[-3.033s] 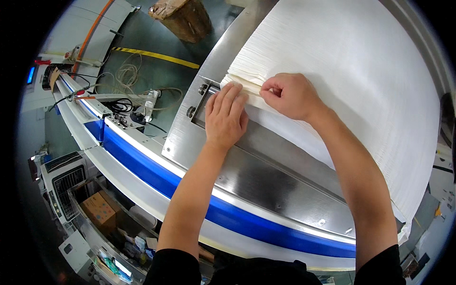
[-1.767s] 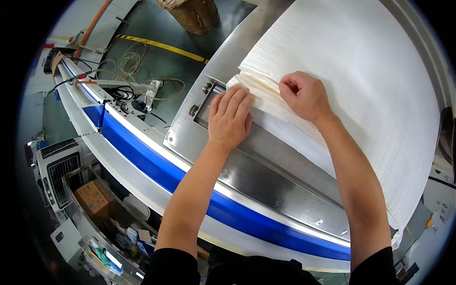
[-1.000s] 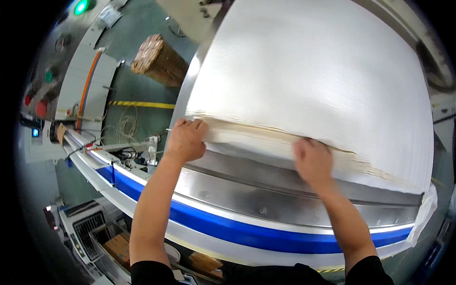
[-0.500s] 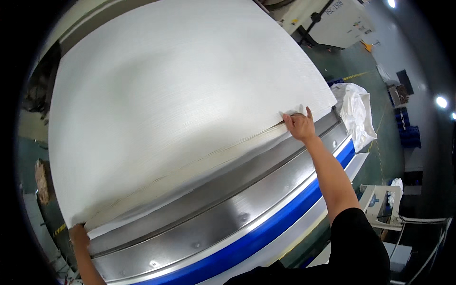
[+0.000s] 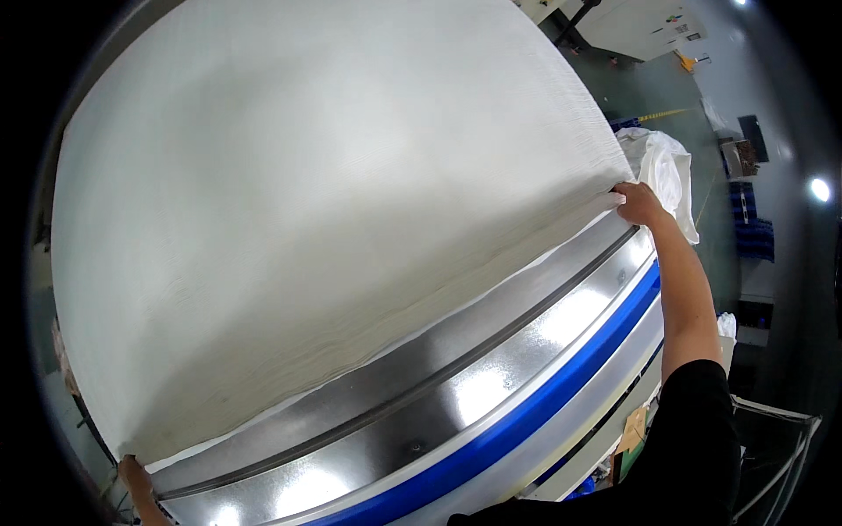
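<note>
A wide white sheet of cloth (image 5: pixel 333 175) covers the large flat surface before me, its near edge lying in loose ripples. My right hand (image 5: pixel 641 204) is closed on the near right corner of the cloth, thumb and fingers pinching the edge. At the near left corner, my left hand (image 5: pixel 133 476) is closed on the cloth edge, with part of the fingers hidden. The cloth edge runs between both hands, just above a shiny metal panel (image 5: pixel 491 351).
A blue strip (image 5: pixel 517 421) runs along the machine's near side. Bunched white fabric (image 5: pixel 662 167) hangs beyond the right corner. A pale machine cabinet (image 5: pixel 636 26) stands at the far right, and a white tubular frame (image 5: pixel 802 447) at the lower right. Green floor (image 5: pixel 702 96) shows on the right.
My right hand has moved right along the edge to the cloth's corner. My left hand stays at the left corner, lower in view. The near edge now looks more rippled.
</note>
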{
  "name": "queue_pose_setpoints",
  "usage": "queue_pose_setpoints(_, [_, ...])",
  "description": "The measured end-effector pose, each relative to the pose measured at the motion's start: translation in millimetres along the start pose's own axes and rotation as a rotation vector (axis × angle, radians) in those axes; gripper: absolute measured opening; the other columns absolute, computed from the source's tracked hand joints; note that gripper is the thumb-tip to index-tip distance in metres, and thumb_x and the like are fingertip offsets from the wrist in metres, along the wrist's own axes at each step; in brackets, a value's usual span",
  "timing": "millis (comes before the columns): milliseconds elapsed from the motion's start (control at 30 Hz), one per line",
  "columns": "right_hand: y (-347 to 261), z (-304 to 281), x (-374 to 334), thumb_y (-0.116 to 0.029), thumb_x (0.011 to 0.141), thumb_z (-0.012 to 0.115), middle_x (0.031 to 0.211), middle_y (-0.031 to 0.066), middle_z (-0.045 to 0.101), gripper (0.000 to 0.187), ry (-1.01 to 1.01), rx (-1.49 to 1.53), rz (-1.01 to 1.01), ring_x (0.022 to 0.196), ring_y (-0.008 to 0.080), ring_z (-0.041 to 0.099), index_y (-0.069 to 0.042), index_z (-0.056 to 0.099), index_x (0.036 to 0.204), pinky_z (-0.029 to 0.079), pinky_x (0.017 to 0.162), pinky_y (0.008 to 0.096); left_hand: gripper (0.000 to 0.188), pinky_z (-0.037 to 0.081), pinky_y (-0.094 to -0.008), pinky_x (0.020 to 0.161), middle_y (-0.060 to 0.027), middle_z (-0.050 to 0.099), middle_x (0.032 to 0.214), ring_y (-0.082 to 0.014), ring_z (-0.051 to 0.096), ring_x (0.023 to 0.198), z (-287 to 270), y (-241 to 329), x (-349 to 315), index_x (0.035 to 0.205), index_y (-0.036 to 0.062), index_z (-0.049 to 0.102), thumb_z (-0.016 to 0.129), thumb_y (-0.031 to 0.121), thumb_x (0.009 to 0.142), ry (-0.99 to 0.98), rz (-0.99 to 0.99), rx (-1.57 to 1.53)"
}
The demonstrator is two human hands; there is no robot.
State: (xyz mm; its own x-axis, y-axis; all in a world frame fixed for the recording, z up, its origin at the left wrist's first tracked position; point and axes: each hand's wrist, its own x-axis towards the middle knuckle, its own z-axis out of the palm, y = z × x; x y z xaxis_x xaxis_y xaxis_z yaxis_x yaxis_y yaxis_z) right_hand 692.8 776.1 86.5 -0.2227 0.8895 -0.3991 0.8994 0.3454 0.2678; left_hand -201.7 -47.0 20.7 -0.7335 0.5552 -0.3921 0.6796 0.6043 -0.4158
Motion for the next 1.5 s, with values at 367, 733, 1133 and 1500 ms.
queue_pose_setpoints(367, [43,-15,-19,-0.012,0.081,0.059,0.100,0.0121,0.071,0.029,0.293,-0.219,-0.144,0.093,0.0309,0.066,-0.015,0.072,0.107,0.043,0.096,0.0396,0.036,0.030,-0.0413,0.111,-0.0056,0.063,0.121,-0.0261,0.054,0.118,-69,54,-11,0.123,0.0187,0.061,0.057,0.019,0.087,-0.141,-0.067,0.134])
queue_pose_setpoints(733, [132,-80,-89,-0.015,0.085,0.057,0.109,0.0184,0.066,0.035,0.193,-0.192,-0.137,0.101,0.0378,0.062,-0.011,0.065,0.119,0.049,0.087,0.0440,0.037,0.035,-0.0487,0.107,-0.0101,0.067,0.114,-0.0311,0.060,0.108,-161,-10,-113,0.116,0.0155,0.064,0.055,0.005,0.081,-0.087,0.044,0.096])
queue_pose_setpoints(1133, [163,39,-198,-0.004,0.077,0.057,0.096,0.0152,0.069,0.035,-0.160,-0.441,-0.227,0.090,0.0362,0.063,-0.012,0.068,0.109,0.050,0.080,0.0451,0.037,0.040,-0.0451,0.103,-0.0086,0.069,0.108,-0.0262,0.062,0.108,-78,64,-241,0.109,0.0172,0.069,0.064,0.009,0.074,-0.806,0.194,0.379])
queue_pose_setpoints(1500, [48,52,-239,-0.025,0.095,0.050,0.124,0.0122,0.061,0.047,0.048,1.603,-0.101,0.110,0.0210,0.060,0.000,0.049,0.136,0.048,0.096,0.0363,0.037,0.050,-0.0336,0.091,-0.0128,0.069,0.111,-0.0251,0.067,0.104,-244,149,-288,0.117,0.0061,0.066,0.066,0.016,0.081,-0.158,0.293,-0.981])
